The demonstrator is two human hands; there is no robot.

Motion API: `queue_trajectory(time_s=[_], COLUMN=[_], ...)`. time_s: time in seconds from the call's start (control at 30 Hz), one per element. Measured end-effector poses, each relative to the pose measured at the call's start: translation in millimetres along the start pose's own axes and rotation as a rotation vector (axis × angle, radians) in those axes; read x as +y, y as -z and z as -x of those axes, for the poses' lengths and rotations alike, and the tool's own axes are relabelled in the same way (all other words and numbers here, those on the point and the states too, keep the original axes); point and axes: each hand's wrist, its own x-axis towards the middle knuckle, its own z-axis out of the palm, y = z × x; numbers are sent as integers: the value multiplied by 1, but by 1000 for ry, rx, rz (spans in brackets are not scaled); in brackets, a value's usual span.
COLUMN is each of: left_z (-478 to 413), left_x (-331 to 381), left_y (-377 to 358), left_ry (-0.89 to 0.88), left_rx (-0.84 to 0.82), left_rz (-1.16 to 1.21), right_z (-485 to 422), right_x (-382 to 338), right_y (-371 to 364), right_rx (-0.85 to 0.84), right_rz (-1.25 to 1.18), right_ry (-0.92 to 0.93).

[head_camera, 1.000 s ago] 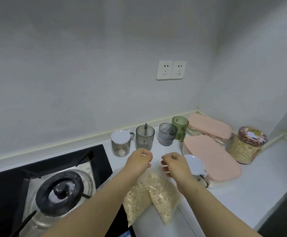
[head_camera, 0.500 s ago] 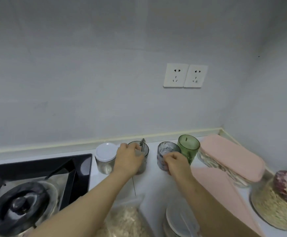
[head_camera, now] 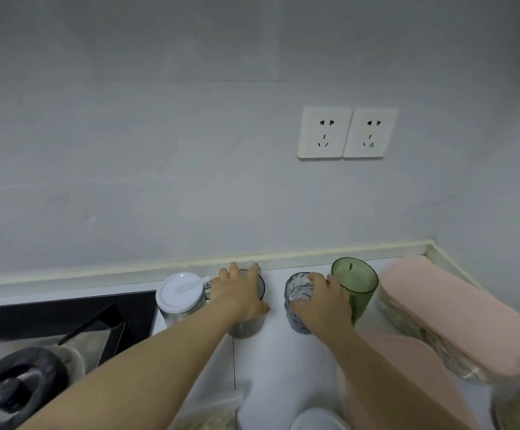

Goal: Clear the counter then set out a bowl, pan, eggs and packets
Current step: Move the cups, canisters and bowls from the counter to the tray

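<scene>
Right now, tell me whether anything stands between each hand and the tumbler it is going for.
Nothing visible does. The left hand grips the smoky grey ribbed tumbler, the right hand the marbled grey tumbler. The green ribbed tumbler stands close beside it.

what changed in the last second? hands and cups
Both hands moved away from the oat bag, back toward the wall. The left hand now grips the smoky ribbed cup; the right hand grips the marbled grey cup. The green cup, white-lidded jar and pink-lidded boxes stayed put.
</scene>
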Motion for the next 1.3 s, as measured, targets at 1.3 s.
queue_trajectory(time_s=[1.3], left_z=[7], left_x=[11], left_y=[-1], left_ry=[-36], left_rx=[22], left_rz=[-43], right_z=[-11], right_x=[56], right_y=[12], right_rx=[43], right_rz=[-79], right_ry=[-310])
